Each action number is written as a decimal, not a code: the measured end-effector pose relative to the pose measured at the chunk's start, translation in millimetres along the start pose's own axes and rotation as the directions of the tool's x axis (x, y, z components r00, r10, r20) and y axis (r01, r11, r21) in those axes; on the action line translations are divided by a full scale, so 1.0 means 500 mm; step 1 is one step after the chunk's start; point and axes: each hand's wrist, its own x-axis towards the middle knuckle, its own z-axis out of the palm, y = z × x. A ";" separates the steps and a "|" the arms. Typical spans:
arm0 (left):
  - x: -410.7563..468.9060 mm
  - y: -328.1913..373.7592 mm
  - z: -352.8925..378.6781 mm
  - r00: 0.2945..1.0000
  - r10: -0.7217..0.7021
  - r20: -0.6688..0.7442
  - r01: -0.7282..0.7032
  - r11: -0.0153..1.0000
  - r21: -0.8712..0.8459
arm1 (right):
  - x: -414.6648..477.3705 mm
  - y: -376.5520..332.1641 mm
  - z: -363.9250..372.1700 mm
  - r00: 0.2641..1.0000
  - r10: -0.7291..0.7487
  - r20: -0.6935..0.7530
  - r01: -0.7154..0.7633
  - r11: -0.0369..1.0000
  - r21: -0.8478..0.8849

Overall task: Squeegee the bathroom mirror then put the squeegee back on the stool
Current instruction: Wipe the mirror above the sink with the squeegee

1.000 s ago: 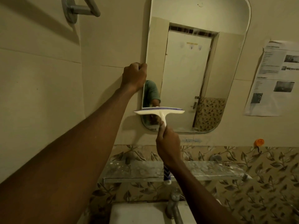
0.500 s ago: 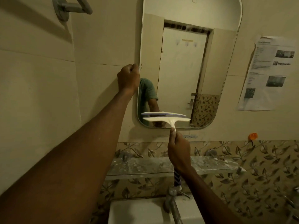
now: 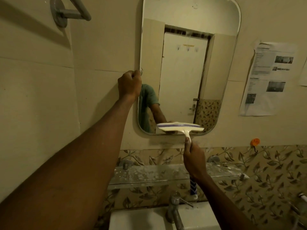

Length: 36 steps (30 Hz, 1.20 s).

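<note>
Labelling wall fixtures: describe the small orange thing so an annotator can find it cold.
Start at the mirror on the cream wall and look right of its bottom edge, below the taped paper sheet. The orange hook sits just above where the plain wall meets the leaf-patterned tiles. It is the only bright orange item in a beige and brown scene.

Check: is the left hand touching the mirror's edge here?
Touching. In the head view the left hand is closed in a fist against the left rim of the mirror, with no wall visible between knuckles and rim.
</note>
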 end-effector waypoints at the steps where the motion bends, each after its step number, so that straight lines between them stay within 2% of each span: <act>1: 0.001 0.001 -0.001 1.000 0.011 0.006 -0.011 1.000 0.014 | -0.010 0.009 0.004 1.000 0.015 0.025 -0.015 1.000 -0.009; 5: 0.006 0.008 -0.011 1.000 0.025 0.017 -0.026 0.999 0.047 | -0.061 -0.006 0.021 0.996 0.030 0.087 -0.038 0.995 0.088; 10: 0.008 0.014 -0.016 1.000 -0.002 0.025 0.000 0.999 0.051 | -0.029 -0.110 0.053 1.000 0.012 -0.020 -0.007 0.977 0.214; 12: 0.005 0.013 -0.018 1.000 -0.015 0.026 0.014 0.999 0.042 | -0.022 -0.123 0.068 0.998 0.033 -0.052 -0.022 0.981 0.194; 15: -0.002 0.017 -0.021 0.999 -0.033 0.026 0.032 0.999 0.038 | -0.028 -0.110 0.090 0.988 0.147 -0.047 -0.136 0.973 0.188; 19: -0.003 0.025 -0.027 0.998 -0.046 0.044 0.044 0.998 0.046 | -0.001 -0.091 0.078 0.939 0.337 -0.070 -0.295 0.894 0.336; 21: -0.002 0.024 -0.024 0.998 -0.041 0.042 0.038 0.998 0.056 | 0.049 -0.076 0.048 0.915 0.386 -0.115 -0.325 0.877 0.353; 24: -0.003 0.026 -0.022 0.999 -0.035 0.029 0.033 0.997 0.068 | 0.147 -0.083 -0.008 0.923 0.326 -0.205 -0.240 0.904 0.354; 29: 0.003 0.027 -0.018 0.999 -0.044 0.025 0.042 0.996 0.080 | 0.309 -0.193 -0.094 0.923 0.212 -0.321 -0.103 0.940 0.326; 32: 0.009 0.029 -0.022 0.996 -0.071 0.048 0.067 0.995 0.073 | 0.321 -0.198 -0.112 0.942 0.177 -0.286 -0.095 0.955 0.280; 36: 0.035 0.041 -0.034 0.991 -0.097 0.089 0.091 0.993 0.070 | 0.222 -0.132 -0.075 0.978 0.035 -0.204 -0.006 0.990 0.139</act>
